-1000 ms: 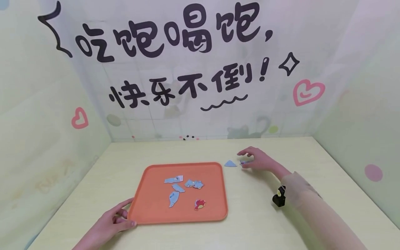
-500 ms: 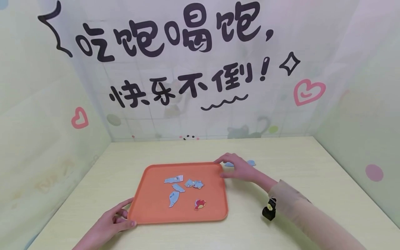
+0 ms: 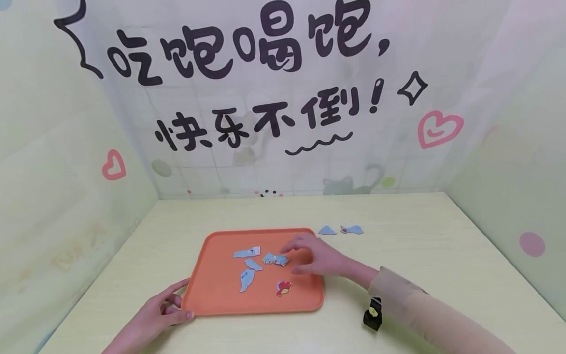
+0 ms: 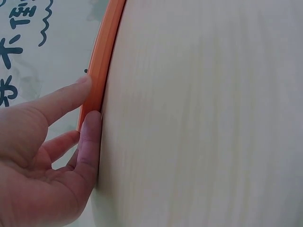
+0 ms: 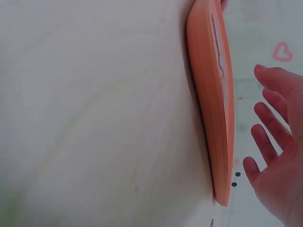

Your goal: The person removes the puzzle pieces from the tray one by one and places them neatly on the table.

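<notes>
An orange tray (image 3: 221, 295) lies on the table with several flat puzzle-like pieces on it. My left hand (image 3: 159, 312) grips its near left corner, thumb at the front edge and fingers along the left side; the left wrist view shows the fingertips on the tray rim (image 4: 99, 71). Above the tray's right part hovers my right hand (image 3: 320, 255), fingers spread and nothing in them. Its fingertips are close to a blue patterned piece (image 3: 275, 259). Nearer the front is a red piece (image 3: 284, 288). Three blue pieces, among them a leaf-shaped one (image 3: 246, 280), lie further left.
Behind the tray's right corner, a triangular blue piece (image 3: 327, 230) and a longer blue piece (image 3: 352, 229) lie on the table (image 3: 398, 246). A wall with large lettering (image 3: 274, 118) stands at the back. A black wrist camera (image 3: 373, 314) hangs below the right sleeve.
My right hand has moved left and nearer, from the longer blue piece on the table, past the tray's far right corner, to over the tray. The left hand stays at its corner.
</notes>
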The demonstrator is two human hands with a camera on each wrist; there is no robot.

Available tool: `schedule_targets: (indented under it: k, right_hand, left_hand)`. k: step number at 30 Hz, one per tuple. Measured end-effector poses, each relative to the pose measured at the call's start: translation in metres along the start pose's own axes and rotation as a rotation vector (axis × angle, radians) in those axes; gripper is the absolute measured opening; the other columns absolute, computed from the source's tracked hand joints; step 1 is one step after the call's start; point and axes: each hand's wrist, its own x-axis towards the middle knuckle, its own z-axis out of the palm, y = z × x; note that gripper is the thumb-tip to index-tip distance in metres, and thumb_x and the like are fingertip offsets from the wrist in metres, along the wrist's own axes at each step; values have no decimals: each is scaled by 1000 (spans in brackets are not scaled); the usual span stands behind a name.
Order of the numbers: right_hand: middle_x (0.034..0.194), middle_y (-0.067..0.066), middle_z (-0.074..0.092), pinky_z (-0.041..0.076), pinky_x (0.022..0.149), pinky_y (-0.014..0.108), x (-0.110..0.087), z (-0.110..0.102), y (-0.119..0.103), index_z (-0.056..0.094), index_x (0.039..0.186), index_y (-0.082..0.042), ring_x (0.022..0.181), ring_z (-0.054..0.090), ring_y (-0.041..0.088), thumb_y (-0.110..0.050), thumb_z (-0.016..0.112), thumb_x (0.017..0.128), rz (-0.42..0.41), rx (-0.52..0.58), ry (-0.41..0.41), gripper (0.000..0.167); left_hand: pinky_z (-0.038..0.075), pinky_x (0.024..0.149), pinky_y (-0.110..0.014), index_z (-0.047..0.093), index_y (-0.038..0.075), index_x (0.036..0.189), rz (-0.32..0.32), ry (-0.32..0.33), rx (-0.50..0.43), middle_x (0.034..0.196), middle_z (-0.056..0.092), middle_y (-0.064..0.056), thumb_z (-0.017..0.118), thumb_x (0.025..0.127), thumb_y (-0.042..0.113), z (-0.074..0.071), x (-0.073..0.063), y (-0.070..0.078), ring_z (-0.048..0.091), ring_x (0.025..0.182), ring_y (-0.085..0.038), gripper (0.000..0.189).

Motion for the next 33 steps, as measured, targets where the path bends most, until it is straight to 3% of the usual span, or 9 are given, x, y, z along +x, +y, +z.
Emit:
schedule_targets:
  k: [7,16,33]
  right_hand:
    - [123,-8,62,40,102,38,-2,15,-4,68,123,-20,121,47,15,-21,76,86,-64,-54,-15,37]
    - [129,-8,59,38,105,38,-6,26,-10,68,125,-26,124,45,14,-30,76,86,-16,-124,-82,40]
    - [100,-15,62,37,83,20,-3,30,-16,74,108,-29,100,45,1,-32,79,84,51,-206,-165,25]
  left_hand:
    - [38,69,-22,34,8,153,7,-1,-12,101,59,-6,78,84,32,0,0,0,50,75,-8,85]
    - [39,68,-21,33,6,153,23,0,-22,101,58,-6,78,84,29,0,0,0,49,75,-6,85]
    - [39,67,-21,32,3,153,25,7,-15,100,57,-5,77,86,24,1,-1,1,47,73,-5,83]
